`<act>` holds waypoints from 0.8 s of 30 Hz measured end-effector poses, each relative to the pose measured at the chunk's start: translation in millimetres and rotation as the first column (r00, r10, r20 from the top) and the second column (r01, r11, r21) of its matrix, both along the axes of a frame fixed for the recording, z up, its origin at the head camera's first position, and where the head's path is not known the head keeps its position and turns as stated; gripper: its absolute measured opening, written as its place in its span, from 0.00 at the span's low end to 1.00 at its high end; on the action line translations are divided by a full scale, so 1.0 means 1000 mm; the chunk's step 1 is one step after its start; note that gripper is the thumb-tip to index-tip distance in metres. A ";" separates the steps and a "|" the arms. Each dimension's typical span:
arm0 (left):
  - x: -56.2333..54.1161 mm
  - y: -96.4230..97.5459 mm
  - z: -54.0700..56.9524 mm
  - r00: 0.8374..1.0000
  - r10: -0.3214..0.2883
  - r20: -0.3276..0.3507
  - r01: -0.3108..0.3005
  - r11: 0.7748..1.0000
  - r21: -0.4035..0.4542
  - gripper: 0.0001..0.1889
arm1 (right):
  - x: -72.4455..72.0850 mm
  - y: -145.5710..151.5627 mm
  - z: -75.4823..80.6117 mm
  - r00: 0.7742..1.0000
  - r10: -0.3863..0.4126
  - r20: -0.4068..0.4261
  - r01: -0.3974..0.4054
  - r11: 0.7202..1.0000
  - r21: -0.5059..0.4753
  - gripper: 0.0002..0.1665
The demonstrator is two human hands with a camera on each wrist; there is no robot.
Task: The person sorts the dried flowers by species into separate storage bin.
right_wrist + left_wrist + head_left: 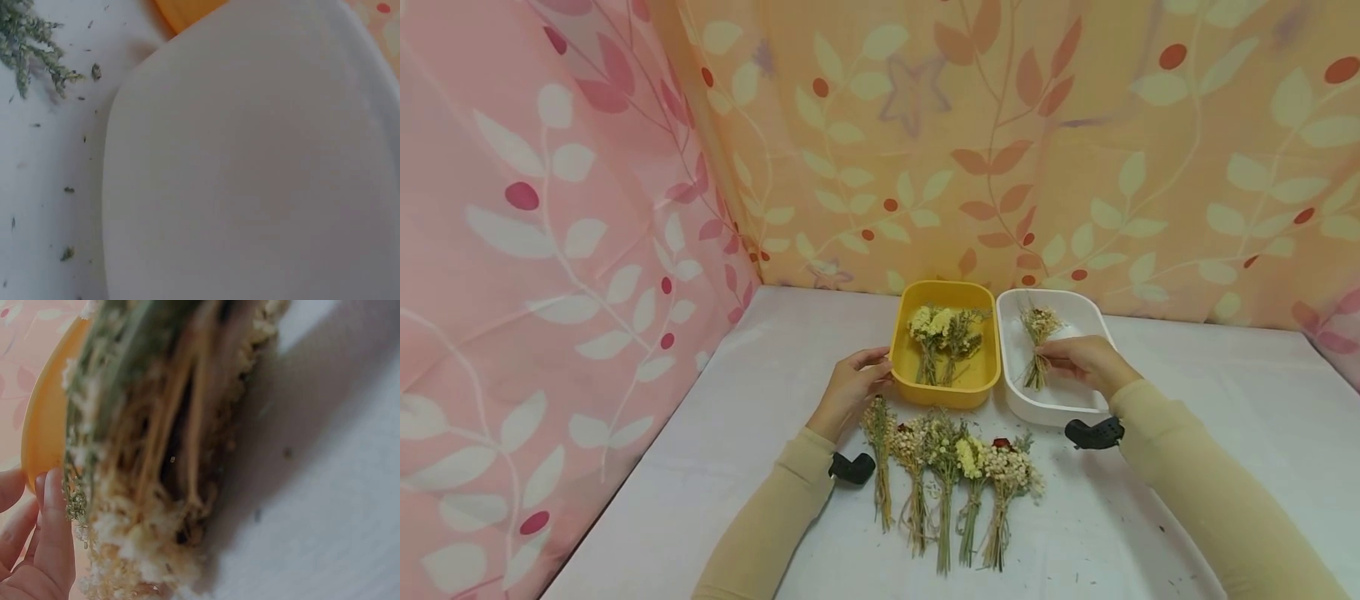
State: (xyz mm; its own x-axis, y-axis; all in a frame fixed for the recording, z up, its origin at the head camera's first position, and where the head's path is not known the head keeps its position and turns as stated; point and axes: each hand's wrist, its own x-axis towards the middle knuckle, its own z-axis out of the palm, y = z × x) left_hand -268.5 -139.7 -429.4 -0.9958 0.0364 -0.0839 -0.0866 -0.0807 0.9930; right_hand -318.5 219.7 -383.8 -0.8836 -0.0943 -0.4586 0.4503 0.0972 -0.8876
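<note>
My right hand (pixel 1093 362) pinches the stems of a small dried flower bunch (pixel 1039 323) with cream heads, over the left part of a white plastic tub (pixel 1078 312). Whether the bunch touches the tub's floor I cannot tell. With thumb and fingers my left hand (pixel 852 390) holds the left side of a yellow tub (pixel 946 398), also seen in the left wrist view. Inside it lie dried bunches (pixel 928 329) with pale yellow heads. The right wrist view shows the white tub's wall (pixel 250 162) up close, without the hand.
Several dried bunches (pixel 945 475) lie in a row before the tubs, heads toward them; one looms large in the left wrist view. Plant crumbs (pixel 69 190) dot the white table (pixel 1210 400). Patterned cloth (pixel 850 167) hangs behind and at the left.
</note>
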 end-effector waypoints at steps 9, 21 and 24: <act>0.002 0.001 0.002 1.000 -0.002 -0.012 0.002 1.000 -0.007 0.20 | -0.004 0.002 -0.009 0.999 0.002 0.038 -0.004 0.999 0.039 0.10; -0.001 0.002 0.001 1.000 0.013 0.011 -0.013 1.000 -0.013 0.20 | -0.004 0.000 -0.017 0.999 0.024 0.022 -0.027 0.992 0.125 0.02; 0.000 0.002 0.002 1.000 0.016 0.011 -0.015 1.000 -0.015 0.20 | -0.003 0.000 -0.018 0.999 0.026 -0.027 -0.020 0.981 0.192 0.06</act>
State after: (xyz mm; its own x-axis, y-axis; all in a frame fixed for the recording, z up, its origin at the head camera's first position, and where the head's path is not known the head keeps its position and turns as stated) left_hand -268.6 -137.8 -427.6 -0.9952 0.0197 -0.0954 -0.0965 -0.0671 0.9931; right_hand -321.1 220.0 -401.9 -0.8955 -0.0274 -0.4442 0.4202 0.2770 -0.8641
